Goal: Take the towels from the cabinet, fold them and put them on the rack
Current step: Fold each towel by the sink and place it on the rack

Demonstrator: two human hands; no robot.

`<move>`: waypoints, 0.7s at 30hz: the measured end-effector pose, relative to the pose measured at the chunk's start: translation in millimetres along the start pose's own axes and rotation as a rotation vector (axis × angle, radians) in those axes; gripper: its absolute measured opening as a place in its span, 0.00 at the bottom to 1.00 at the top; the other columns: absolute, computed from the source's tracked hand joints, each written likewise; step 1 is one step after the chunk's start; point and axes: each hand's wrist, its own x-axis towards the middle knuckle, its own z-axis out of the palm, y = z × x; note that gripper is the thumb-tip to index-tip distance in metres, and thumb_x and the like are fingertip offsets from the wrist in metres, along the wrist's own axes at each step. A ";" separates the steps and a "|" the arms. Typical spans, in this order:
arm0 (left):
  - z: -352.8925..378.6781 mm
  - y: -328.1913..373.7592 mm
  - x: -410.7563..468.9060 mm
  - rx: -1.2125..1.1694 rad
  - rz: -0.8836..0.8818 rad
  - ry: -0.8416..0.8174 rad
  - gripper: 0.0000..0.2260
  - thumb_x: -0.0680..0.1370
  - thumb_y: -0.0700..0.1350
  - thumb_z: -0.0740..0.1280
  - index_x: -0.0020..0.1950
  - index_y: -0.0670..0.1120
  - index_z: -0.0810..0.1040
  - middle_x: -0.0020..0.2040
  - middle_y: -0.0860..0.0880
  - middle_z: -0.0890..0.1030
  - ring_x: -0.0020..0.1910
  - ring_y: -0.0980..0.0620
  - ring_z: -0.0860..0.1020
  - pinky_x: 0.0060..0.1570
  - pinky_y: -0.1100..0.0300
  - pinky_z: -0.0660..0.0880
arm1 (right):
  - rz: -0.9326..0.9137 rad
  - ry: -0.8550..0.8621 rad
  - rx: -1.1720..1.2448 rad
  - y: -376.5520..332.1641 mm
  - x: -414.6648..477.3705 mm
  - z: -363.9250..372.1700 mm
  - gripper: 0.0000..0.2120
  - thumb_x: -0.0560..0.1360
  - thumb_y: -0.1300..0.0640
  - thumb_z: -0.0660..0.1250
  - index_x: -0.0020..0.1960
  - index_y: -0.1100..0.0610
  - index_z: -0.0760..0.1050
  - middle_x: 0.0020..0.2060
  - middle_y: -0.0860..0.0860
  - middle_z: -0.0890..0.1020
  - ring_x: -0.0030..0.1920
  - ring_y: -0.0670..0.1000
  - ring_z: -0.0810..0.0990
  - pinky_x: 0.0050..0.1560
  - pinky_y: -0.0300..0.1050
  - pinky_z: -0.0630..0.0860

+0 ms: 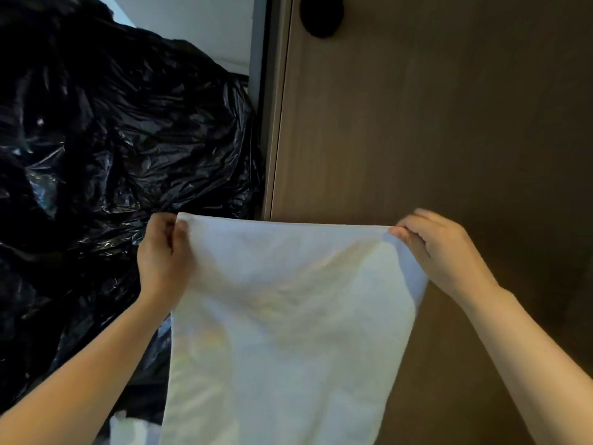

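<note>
A white towel (282,316) hangs spread out in front of me, its top edge stretched level. My left hand (163,255) pinches the towel's top left corner. My right hand (439,252) pinches the top right corner. The towel's lower part runs out of the frame at the bottom. Behind it stands the brown wooden cabinet door (417,123), closed. No rack is in view.
A big heap of crumpled black plastic bags (112,139) fills the left side, up against the door's edge. A round black knob (321,17) sits on the door at the top. Something white (131,428) lies low at the bottom left.
</note>
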 end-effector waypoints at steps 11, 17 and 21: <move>-8.6 -3.1 -15.4 -0.012 0.011 -0.061 0.07 0.82 0.49 0.60 0.48 0.49 0.72 0.37 0.57 0.74 0.34 0.67 0.73 0.31 0.60 0.66 | 0.090 -0.061 0.106 13.3 -27.0 22.0 0.05 0.79 0.46 0.61 0.47 0.46 0.72 0.35 0.41 0.78 0.36 0.43 0.78 0.32 0.38 0.73; -14.3 1.1 -33.4 -0.081 0.005 -0.104 0.06 0.81 0.52 0.62 0.46 0.52 0.73 0.35 0.58 0.76 0.32 0.64 0.73 0.32 0.61 0.67 | 0.178 -0.202 -0.048 18.0 -48.7 42.5 0.08 0.82 0.51 0.60 0.49 0.53 0.75 0.34 0.49 0.80 0.36 0.50 0.80 0.34 0.45 0.76; -12.9 8.2 -51.0 -0.095 -0.006 -0.174 0.04 0.81 0.50 0.64 0.47 0.52 0.76 0.36 0.62 0.78 0.33 0.64 0.74 0.32 0.65 0.69 | 0.212 -0.212 -0.178 10.0 -59.5 55.2 0.10 0.81 0.50 0.61 0.54 0.52 0.79 0.43 0.49 0.83 0.47 0.52 0.79 0.40 0.44 0.72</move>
